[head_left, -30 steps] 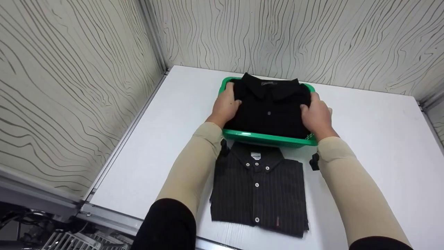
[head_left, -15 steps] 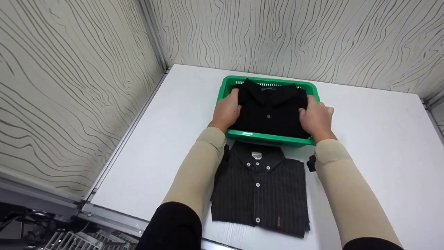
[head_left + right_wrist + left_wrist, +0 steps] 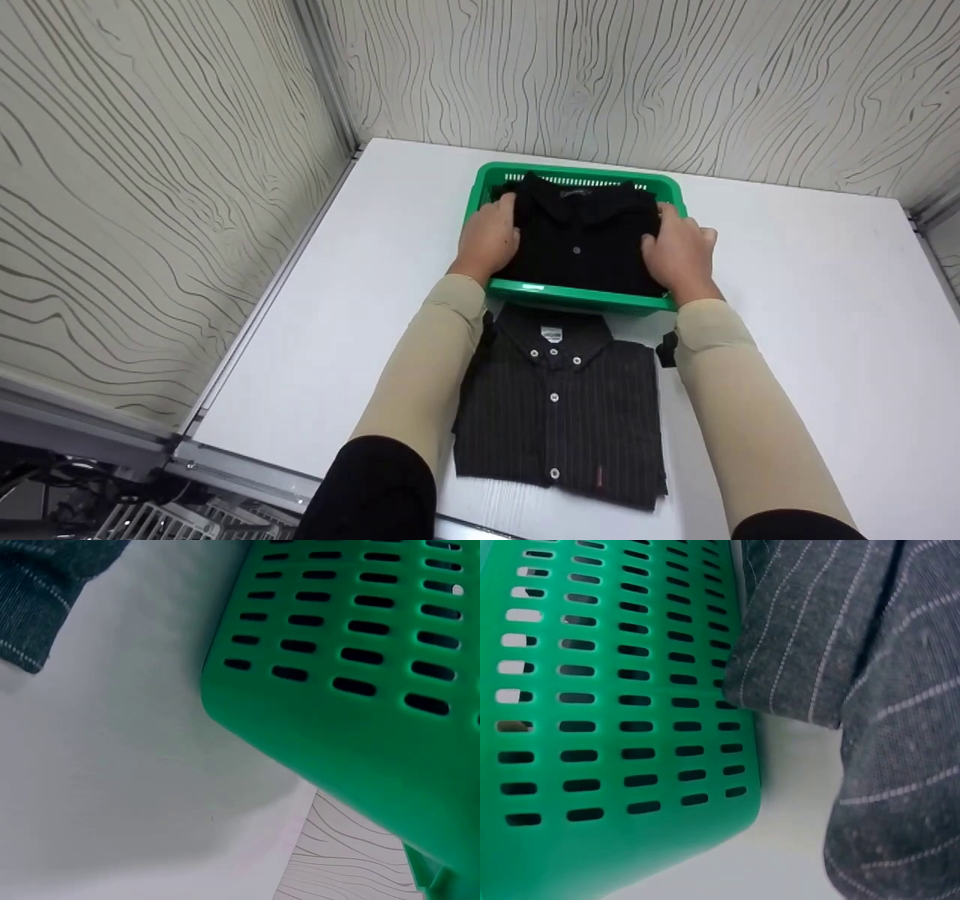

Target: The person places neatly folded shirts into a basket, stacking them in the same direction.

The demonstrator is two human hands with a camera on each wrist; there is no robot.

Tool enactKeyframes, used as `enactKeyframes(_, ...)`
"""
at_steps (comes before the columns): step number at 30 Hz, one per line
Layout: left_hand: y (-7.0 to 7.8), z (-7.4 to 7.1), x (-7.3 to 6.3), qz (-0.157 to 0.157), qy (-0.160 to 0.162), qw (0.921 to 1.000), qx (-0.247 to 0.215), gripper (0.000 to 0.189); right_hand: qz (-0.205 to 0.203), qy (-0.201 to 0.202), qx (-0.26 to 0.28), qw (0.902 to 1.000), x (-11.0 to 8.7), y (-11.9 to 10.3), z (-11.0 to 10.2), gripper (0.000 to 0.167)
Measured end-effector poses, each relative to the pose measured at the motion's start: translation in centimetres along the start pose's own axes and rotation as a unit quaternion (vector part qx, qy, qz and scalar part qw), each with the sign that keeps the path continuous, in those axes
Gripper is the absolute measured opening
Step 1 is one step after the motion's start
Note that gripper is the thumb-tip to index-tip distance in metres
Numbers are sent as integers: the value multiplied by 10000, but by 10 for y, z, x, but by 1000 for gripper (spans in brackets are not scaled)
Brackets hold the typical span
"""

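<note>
A folded black shirt lies inside the green basket, its collar toward the back wall. My left hand grips the shirt's left side, thumb on top, down in the basket. On the opposite side my right hand holds the shirt's right edge the same way; the fingers of both hands are partly hidden. In front of the basket, a folded dark striped shirt with white buttons lies flat on the table. The left wrist view shows the basket's slotted side close beside the striped shirt.
The white table runs up to a patterned back wall and a left side wall. A metal rail edges the table's front left, with white racks below it.
The black shirt has sunk lower into the basket and slightly toward me, baring the basket's slotted back wall. Both hands have moved down with it and then stayed nearly still.
</note>
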State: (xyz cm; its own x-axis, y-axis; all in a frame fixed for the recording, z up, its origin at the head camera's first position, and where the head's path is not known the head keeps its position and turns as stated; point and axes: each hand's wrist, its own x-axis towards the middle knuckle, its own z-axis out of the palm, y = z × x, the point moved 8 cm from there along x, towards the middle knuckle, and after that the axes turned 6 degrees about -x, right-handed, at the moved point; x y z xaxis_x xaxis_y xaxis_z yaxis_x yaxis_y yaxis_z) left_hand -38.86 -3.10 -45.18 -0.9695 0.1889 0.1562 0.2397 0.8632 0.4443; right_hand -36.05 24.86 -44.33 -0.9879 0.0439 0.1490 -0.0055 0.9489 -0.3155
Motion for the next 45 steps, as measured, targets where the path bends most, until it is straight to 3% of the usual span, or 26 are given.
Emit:
enactKeyframes(9, -6, -12, -2, -4, 384, 9991, -177, 51, 67, 138, 569, 9983, 0, -1, -2, 58)
enactKeyframes(20, -21, -24, -4, -369, 717, 9836, -1610, 42, 267, 385, 1503, 9875, 2, 6, -7, 51)
enactKeyframes(24, -21, -32, -8, -133, 1029, 9779, -1818, 34, 339, 365, 1695, 9843, 2, 9, -7, 49)
enactKeyframes(31, -14, -43, -23, 484, 1484, 9687, -1930, 26, 502, -34, 2205, 9741, 1, 14, -6, 51)
enactKeyframes(38, -20, -53, -35, 478, 1510, 9635, -2157, 27, 530, -231, 2404, 9690, -2, 17, -6, 54)
enactKeyframes(45, -23, -64, -47, 435, 1378, 9585, -2459, 24, 387, -287, 2288, 9723, -7, 20, -8, 54)
